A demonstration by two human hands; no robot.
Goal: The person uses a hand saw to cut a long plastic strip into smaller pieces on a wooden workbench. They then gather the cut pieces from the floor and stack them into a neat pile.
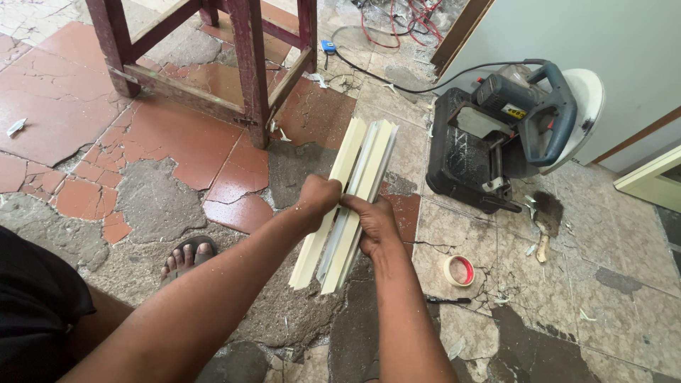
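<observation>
my left hand [317, 198] clamped on cream profile strips [355, 191], my right hand [376, 225] gripping same bundle from the other side, strips held tilted above cracked tile floor [163, 135], mitre saw [507, 131] well right, tape roll [459, 270] near right forearm, red stool [241, 64] beyond

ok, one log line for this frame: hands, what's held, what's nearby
left hand: grips cream profile strips | right hand: grips same bundle | nearby: miter saw, tape roll, brush, red stool
</observation>
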